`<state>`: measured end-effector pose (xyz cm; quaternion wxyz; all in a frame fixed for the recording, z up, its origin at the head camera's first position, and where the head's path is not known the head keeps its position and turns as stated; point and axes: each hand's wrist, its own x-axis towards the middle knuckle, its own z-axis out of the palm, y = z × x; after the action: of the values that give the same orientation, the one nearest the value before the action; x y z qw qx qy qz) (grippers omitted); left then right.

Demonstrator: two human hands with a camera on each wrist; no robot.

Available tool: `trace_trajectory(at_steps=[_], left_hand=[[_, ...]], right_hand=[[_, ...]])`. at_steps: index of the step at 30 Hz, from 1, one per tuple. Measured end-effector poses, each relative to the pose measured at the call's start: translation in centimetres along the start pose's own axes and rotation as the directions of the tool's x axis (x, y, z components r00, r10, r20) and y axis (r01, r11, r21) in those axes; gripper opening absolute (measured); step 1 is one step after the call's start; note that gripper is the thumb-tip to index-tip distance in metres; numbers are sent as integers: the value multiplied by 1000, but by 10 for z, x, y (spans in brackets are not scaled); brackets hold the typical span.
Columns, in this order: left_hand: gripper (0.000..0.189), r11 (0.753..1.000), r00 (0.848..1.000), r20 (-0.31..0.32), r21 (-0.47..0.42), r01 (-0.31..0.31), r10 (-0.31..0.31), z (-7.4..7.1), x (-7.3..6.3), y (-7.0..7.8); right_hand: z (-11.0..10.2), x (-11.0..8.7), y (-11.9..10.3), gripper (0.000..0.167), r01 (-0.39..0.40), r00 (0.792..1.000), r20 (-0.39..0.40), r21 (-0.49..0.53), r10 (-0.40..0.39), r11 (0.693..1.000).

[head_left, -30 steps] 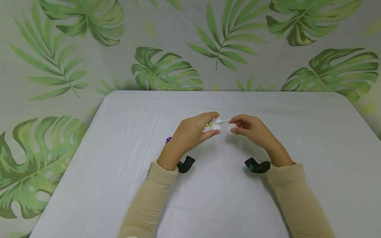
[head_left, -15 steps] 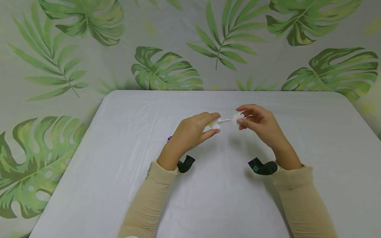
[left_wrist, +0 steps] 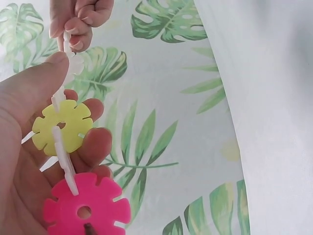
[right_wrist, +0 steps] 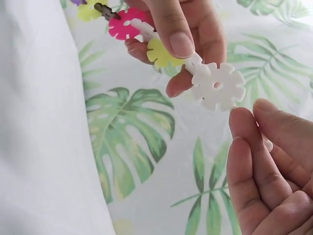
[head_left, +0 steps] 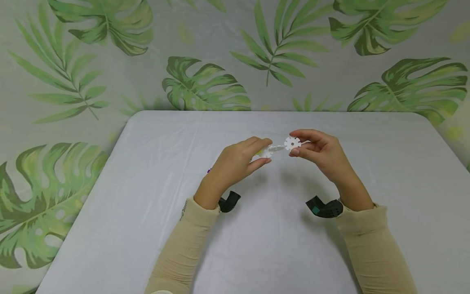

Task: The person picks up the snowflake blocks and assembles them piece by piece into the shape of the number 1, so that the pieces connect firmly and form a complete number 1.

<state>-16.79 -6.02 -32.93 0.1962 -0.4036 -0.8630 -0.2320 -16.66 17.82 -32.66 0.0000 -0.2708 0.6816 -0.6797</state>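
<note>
My left hand [head_left: 240, 161] holds a chain of slotted plastic snowflake discs, thumb on one side and fingers beneath. In the left wrist view a yellow disc [left_wrist: 73, 117] lies against its fingers, and a pink disc [left_wrist: 105, 193] hangs nearer the camera. A white disc [right_wrist: 193, 66] continues the chain past the left thumb. At that end my right hand [head_left: 319, 153] pinches another white disc [head_left: 292, 143], its round face toward the head camera. This disc overlaps the chain's end in the right wrist view. Between the right fingers shows a small white bit [right_wrist: 269, 145].
Both hands are raised over a white-covered table [head_left: 275, 245]. A purple disc [head_left: 209, 170] peeks out behind the left wrist. Black wrist cameras, left [head_left: 229, 202] and right [head_left: 323, 207], sit below the hands. Leaf-printed cloth [head_left: 205, 83] hangs behind.
My right hand has moved away from the chain, rightward and up, with its white disc. The disc has since turned face-on and come to the chain's end. My left hand stays almost still.
</note>
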Motion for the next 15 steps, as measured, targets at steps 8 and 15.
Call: trace_trajectory(at_steps=[8, 15], left_hand=[[37, 1000, 1000, 12, -23, 0, 0, -1, 1, 0], [34, 999, 1000, 11, -47, -17, 17, 1, 0, 1]], right_hand=[[1, 0, -1, 34, -17, 1000, 24, 28, 16, 999], [5, -1, 1, 34, -21, 999, 29, 36, 20, 999]])
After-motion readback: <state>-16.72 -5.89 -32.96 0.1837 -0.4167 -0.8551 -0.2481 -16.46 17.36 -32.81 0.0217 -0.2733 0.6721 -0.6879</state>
